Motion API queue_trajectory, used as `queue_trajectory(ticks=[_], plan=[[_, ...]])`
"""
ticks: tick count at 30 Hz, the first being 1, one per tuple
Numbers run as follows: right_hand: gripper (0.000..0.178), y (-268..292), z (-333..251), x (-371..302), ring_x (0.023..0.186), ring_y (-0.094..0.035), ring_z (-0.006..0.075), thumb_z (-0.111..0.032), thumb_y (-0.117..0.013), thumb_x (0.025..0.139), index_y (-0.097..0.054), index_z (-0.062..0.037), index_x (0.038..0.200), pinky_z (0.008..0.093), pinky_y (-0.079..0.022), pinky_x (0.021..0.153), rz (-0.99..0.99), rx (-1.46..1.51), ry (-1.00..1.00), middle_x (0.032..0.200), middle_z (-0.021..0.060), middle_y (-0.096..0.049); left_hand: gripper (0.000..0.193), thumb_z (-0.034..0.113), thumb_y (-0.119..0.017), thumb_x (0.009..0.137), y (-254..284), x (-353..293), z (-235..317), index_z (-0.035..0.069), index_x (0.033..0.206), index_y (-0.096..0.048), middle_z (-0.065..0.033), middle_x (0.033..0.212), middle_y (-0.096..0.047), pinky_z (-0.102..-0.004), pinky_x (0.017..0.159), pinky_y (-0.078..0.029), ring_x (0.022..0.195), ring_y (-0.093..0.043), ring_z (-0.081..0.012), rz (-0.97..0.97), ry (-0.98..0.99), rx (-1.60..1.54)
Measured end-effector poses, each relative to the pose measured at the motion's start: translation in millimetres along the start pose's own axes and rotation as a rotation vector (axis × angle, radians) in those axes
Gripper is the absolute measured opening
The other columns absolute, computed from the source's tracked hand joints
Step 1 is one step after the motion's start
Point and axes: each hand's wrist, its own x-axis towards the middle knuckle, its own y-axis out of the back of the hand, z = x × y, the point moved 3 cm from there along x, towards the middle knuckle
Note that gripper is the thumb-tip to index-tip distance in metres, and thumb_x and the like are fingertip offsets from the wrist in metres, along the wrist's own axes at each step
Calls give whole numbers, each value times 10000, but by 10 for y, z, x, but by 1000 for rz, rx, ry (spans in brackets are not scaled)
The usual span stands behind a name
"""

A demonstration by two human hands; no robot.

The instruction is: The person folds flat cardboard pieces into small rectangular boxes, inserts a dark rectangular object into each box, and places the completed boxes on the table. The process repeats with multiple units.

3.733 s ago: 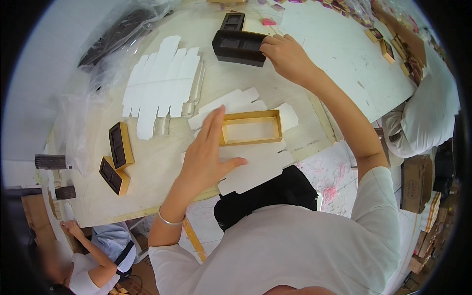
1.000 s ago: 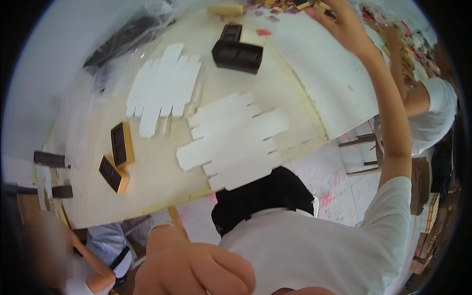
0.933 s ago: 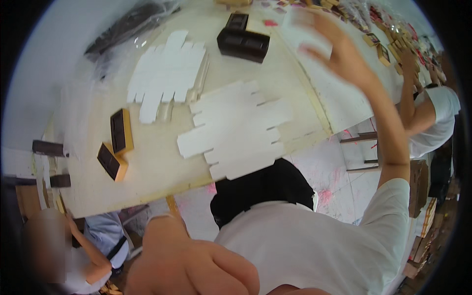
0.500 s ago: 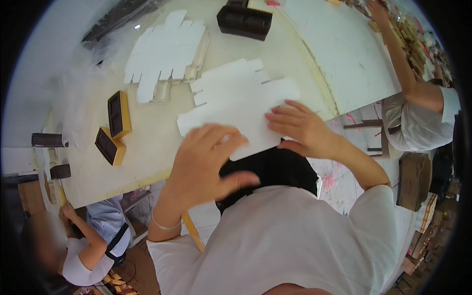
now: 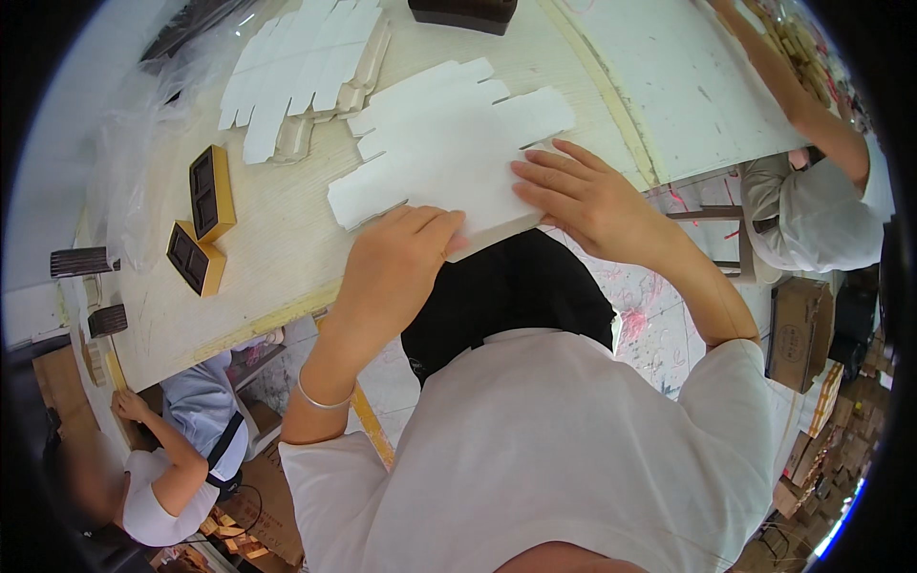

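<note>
A flat white cardboard box blank with slotted flaps lies on the table, its near edge jutting slightly over the table's front. My left hand is closed on that near edge at the left corner, fingers together, thumb hidden. Across the right part of the blank lies my right hand, its fingers stretched out flat and a little apart. Along the near edge, between the hands, runs a narrow bent strip. Beyond it to the left sits a stack of similar white blanks.
Two gold-sided boxes with dark compartmented inserts, one upper and one lower, touch each other at left. A dark brown tray stands at the far edge of view. Clear plastic film lies far left. Co-workers sit at left and right.
My left hand has come down from above the blank onto its near-left edge, its thumb no longer spread. My right hand stays on the right part. The whole view has shifted slightly.
</note>
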Motion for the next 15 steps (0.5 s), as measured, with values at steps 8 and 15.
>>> queue_trajectory(ticks=[8, 15], plan=[[223, 115, 145, 144, 830, -576, 256, -72, -679, 813, -598, -45, 1020, 378, -437, 782, 253, 272, -121, 854, 91, -614, 154, 73, -676, 795, 147, 130, -14, 61, 946, -647, -59, 692, -595, -322, 525, -460, 588, -558, -218, 264, -82, 45], [129, 101, 44, 192, 804, -545, 234, 1, -658, 818, -606, -28, 933, 344, -451, 692, 6, 667, -670, 938, 100, -600, 138, 104, -695, 782, -47, 75, -10, 78, 911, -656, -32, 923, -598, -333, 683, -448, 845, -569, -212, 243, 12, 24]])
